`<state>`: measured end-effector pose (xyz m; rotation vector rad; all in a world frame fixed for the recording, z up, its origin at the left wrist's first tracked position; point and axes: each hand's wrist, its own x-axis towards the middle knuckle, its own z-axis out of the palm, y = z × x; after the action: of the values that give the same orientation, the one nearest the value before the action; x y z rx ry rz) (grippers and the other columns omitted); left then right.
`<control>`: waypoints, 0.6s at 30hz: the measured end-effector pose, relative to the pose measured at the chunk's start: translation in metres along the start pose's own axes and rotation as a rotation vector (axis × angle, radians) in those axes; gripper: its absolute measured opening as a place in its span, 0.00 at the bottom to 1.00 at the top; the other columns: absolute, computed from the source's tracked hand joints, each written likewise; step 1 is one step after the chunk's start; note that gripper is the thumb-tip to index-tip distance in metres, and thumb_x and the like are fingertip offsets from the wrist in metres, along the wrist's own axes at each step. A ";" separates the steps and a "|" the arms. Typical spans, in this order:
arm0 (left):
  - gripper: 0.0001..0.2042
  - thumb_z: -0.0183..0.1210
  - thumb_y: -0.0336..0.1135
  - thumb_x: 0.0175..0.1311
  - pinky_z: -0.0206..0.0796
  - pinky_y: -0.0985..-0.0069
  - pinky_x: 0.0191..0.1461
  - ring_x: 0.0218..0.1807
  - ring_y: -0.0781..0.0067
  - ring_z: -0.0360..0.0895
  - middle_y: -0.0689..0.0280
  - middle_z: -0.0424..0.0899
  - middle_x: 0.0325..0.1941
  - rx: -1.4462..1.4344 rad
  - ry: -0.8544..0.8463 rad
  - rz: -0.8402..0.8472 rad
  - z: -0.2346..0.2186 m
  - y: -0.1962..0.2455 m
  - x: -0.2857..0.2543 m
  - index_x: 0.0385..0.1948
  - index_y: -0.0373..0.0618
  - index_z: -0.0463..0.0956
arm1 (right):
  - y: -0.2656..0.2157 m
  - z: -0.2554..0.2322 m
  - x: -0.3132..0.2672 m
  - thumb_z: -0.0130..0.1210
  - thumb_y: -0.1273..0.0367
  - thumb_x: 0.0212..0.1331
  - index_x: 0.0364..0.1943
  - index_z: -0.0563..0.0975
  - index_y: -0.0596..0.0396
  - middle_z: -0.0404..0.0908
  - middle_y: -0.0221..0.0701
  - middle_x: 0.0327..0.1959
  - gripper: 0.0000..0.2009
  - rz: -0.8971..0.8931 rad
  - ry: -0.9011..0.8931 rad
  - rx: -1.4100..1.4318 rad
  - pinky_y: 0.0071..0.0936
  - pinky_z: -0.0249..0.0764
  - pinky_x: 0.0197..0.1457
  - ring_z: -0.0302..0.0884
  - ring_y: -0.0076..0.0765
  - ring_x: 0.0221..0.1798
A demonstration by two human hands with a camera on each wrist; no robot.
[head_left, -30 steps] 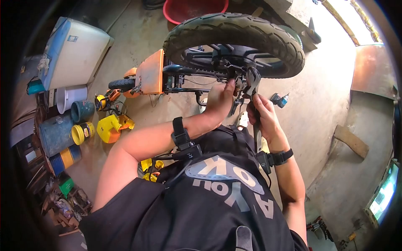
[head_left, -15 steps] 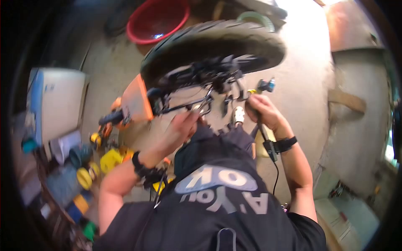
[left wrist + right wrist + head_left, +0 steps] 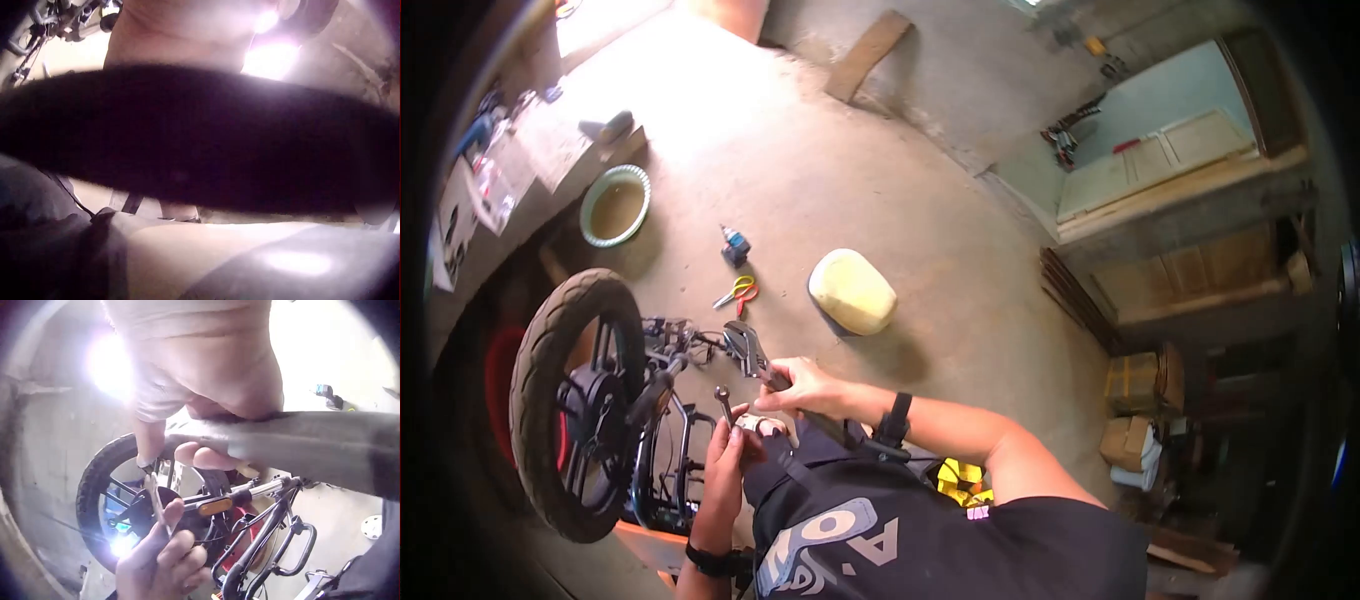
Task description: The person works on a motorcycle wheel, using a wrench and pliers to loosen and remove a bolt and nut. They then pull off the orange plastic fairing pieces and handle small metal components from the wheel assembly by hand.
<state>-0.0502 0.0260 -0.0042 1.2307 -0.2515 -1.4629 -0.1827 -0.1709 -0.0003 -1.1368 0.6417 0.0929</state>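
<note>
In the head view my right hand [image 3: 805,388] grips the handle of a large adjustable wrench [image 3: 745,348], its jaw end pointing away from my body. Close beside it, my left hand [image 3: 725,450] holds a smaller spanner [image 3: 722,398] with its ring end up. In the right wrist view the grey wrench handle [image 3: 312,447] crosses under my right palm, and the left fingers pinch the spanner [image 3: 161,503] below. Left of both hands stands the spoked wheel with its black tyre [image 3: 528,400], on an upturned bike frame [image 3: 683,440]. A dark band hides most of the left wrist view.
On the floor ahead lie scissors [image 3: 745,290] with yellow and red handles and a cordless drill [image 3: 736,250]. A pale yellow rounded container [image 3: 852,292] sits to their right. A green-rimmed basin [image 3: 643,205] stands beyond the wheel. Cardboard boxes [image 3: 1130,382] are stacked at the right.
My view has swung right. Both hands have come away from the wheel hub and now meet near my lap, the left with the spanner, the right still holding the adjustable wrench.
</note>
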 end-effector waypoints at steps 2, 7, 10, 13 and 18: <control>0.19 0.44 0.42 0.80 0.73 0.77 0.42 0.39 0.80 0.77 0.70 0.78 0.36 -0.015 -0.020 -0.070 0.020 0.005 0.009 0.66 0.48 0.64 | 0.016 0.005 -0.009 0.68 0.58 0.59 0.41 0.76 0.55 0.77 0.23 0.31 0.17 -0.047 0.183 0.108 0.18 0.68 0.25 0.73 0.16 0.27; 0.18 0.45 0.43 0.80 0.73 0.79 0.35 0.35 0.81 0.75 0.72 0.75 0.34 -0.030 -0.039 -0.119 0.043 -0.020 0.036 0.66 0.52 0.65 | 0.034 0.004 -0.038 0.64 0.59 0.64 0.45 0.77 0.54 0.78 0.23 0.34 0.15 -0.179 0.353 0.103 0.19 0.69 0.28 0.73 0.15 0.31; 0.21 0.47 0.39 0.80 0.69 0.82 0.37 0.34 0.84 0.71 0.76 0.72 0.34 0.211 -0.101 0.053 0.062 -0.045 0.056 0.70 0.49 0.63 | 0.044 -0.010 -0.065 0.64 0.58 0.64 0.47 0.77 0.56 0.78 0.24 0.32 0.17 -0.261 0.424 0.146 0.20 0.68 0.26 0.72 0.15 0.29; 0.23 0.43 0.25 0.77 0.68 0.79 0.55 0.51 0.75 0.74 0.63 0.76 0.51 0.493 -0.128 0.228 0.091 -0.071 0.053 0.72 0.41 0.58 | 0.069 -0.010 -0.090 0.65 0.58 0.63 0.45 0.79 0.57 0.79 0.24 0.30 0.17 -0.318 0.560 0.247 0.20 0.65 0.19 0.71 0.16 0.23; 0.28 0.45 0.19 0.73 0.66 0.77 0.62 0.58 0.74 0.72 0.60 0.72 0.60 0.885 -0.330 0.142 0.142 -0.083 0.053 0.74 0.38 0.52 | 0.126 -0.026 -0.112 0.66 0.61 0.58 0.36 0.82 0.57 0.81 0.26 0.25 0.13 -0.588 0.814 0.307 0.27 0.74 0.32 0.76 0.20 0.27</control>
<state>-0.1991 -0.0566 -0.0324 1.5919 -1.2873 -1.4593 -0.3343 -0.1108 -0.0512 -1.0002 0.9604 -0.9834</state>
